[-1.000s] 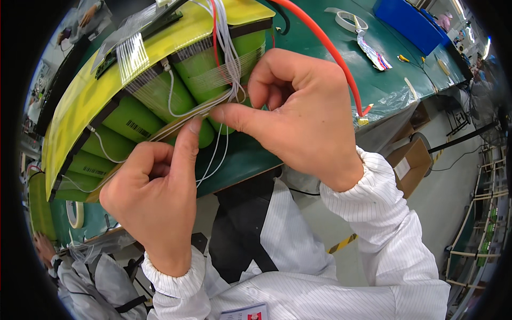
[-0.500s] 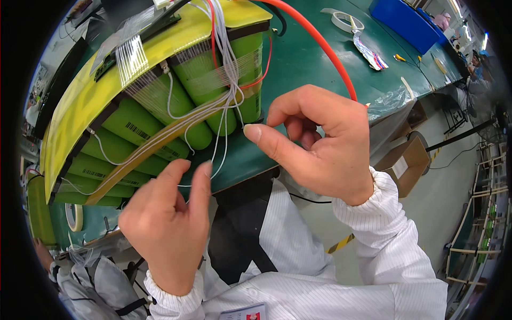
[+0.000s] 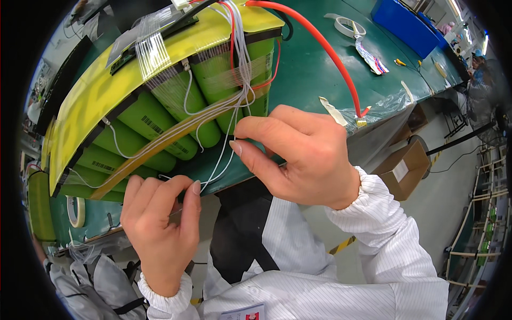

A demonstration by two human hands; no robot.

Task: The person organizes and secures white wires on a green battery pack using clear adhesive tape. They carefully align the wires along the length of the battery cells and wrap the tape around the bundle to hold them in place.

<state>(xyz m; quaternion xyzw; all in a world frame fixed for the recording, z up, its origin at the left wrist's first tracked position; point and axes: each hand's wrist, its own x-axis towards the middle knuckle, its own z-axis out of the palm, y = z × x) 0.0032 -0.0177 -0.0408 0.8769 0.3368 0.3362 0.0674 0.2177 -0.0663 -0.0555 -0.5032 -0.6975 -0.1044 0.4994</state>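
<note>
A battery pack of green cylindrical cells (image 3: 204,96) stands on the bench, with a yellow sheet (image 3: 85,109) over its top. Thin white wires (image 3: 241,50) run down its side in a taped bundle, and some loose ends hang toward me. In front of the pack, my left hand (image 3: 162,218) is closed, its thumb and forefinger pinching a loose white wire (image 3: 214,172). My right hand (image 3: 301,154) has thumb and forefinger nearly together on a white wire just below the bundle. Its other fingers are curled and partly hidden.
A thick red cable (image 3: 320,40) arches from the pack down to the green bench (image 3: 314,74). Tape rolls (image 3: 349,26), a blue bin (image 3: 408,24) and clear plastic film (image 3: 384,106) lie farther right. An open cardboard box (image 3: 402,168) stands below the bench edge.
My right thumb and forefinger have come together on a wire, and the hand has moved left. The left hand's pinch has closed and lowered slightly. The pack appears shifted a little right in view.
</note>
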